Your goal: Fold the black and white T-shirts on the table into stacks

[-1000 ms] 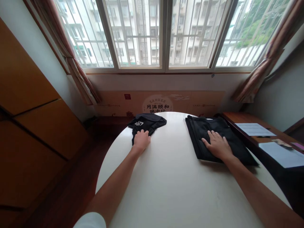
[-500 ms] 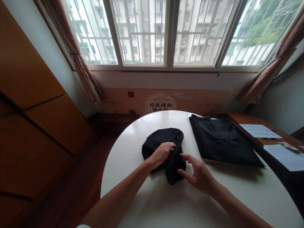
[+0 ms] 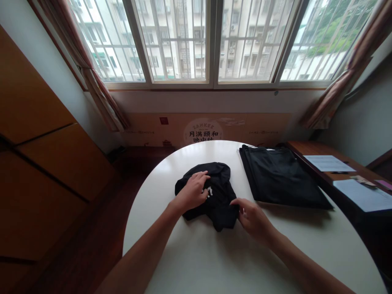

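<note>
A crumpled black cloth (image 3: 219,179) with a white print lies on the round white table (image 3: 165,171). Over its left part rests my left hand (image 3: 194,190), palm down with the fingers stretched out, partly covering the print. At the cloth's lower right edge, my right hand (image 3: 249,214) pinches the fabric between thumb and forefinger. What kind of article the cloth is, I cannot tell.
To the right on the table is a flat stack of folded black fabric (image 3: 280,177). Beyond it stands a brown wooden desk (image 3: 301,149) with paper sheets (image 3: 329,163) on it. A barred window and a long printed box (image 3: 137,122) are at the back.
My left hand has moved left and flattened on the cloth, and the white print has come into sight. My right hand, earlier with fingers apart, has closed on the edge. The view has shifted slightly.
</note>
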{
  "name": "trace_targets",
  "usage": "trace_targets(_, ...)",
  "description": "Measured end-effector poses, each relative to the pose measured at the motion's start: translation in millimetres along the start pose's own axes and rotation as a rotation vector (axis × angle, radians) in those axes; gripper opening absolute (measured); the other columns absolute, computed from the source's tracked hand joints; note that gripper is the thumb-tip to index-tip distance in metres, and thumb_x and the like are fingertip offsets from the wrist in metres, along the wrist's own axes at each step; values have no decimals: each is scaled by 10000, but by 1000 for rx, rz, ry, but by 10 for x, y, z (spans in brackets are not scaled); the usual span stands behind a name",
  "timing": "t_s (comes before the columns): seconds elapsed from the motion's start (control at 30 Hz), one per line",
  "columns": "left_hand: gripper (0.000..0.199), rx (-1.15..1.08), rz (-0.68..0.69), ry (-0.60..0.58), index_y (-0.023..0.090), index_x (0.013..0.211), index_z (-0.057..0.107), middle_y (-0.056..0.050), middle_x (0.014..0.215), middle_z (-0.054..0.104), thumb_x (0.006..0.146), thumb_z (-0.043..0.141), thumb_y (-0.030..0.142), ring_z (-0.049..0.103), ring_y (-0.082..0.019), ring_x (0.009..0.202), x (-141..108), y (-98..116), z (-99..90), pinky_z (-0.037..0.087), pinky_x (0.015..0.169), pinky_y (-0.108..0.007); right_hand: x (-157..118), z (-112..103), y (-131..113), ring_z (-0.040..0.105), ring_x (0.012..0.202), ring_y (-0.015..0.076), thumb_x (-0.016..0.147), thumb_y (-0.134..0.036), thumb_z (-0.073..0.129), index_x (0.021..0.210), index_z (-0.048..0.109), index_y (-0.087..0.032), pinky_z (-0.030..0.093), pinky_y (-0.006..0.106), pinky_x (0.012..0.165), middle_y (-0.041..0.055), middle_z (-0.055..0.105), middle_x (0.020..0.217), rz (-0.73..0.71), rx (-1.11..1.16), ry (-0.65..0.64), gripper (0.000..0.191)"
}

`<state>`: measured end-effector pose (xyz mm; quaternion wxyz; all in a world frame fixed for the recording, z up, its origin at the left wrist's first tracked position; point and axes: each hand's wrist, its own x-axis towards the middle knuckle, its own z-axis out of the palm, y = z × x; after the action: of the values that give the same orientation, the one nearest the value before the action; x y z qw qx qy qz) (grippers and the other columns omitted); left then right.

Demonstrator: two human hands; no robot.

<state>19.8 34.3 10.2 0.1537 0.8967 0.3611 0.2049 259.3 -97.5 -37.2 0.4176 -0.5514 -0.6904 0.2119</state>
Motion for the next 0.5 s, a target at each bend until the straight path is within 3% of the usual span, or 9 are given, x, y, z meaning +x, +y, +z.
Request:
trace_targets(0.1,386,62,-70,-35,182,1293,673,-151,1345,708,916,635,260,621,-365,1301,12,-66,-136,446,1154,-555,30,-221,9,617,691,181,791,-237,663,996,700,-222,471,269,601,6,683,793,129,301,170,209)
trace_targets(0.2,214,-12,-81,-17,204,1058,703,-99,1051,756,999,556,347,701,-285,988,24,-35,-253,533,896,-409,43,-461,70,665,732,204,791,-368,787,1027,720,-228,544,297,635,29,715,841,268,691,362,282)
trace_targets(0.3,394,-187,-126,14,202,789,624,-49,769,676,1043,480,466,621,-206,717,26,102,-317,469,686,-322,60,-609,206,704,768,231,719,-405,893,904,721,-266,604,343,708,21,724,810,337,892,478,288)
trace_targets(0.37,516,-431,-167,-66,194,704,581,-29,671,612,1031,474,578,552,-173,622,22,204,-341,419,596,-293,79,-670,274,715,774,242,709,-410,908,824,700,-280,616,354,713,8,718,757,377,935,486,271)
trace_targets(0.43,573,-691,-211,-159,180,702,598,-25,661,602,993,503,665,529,-158,595,22,267,-354,397,557,-276,104,-711,273,743,838,275,780,-532,846,843,717,-276,629,386,726,29,745,779,462,1015,413,294)
trace_targets(0.5,578,-828,-277,-122,174,717,614,-18,655,593,955,546,696,507,-147,578,37,264,-352,382,545,-268,126,-719,208,759,957,317,860,-705,709,937,749,-257,635,428,768,76,787,892,525,1091,280,457)
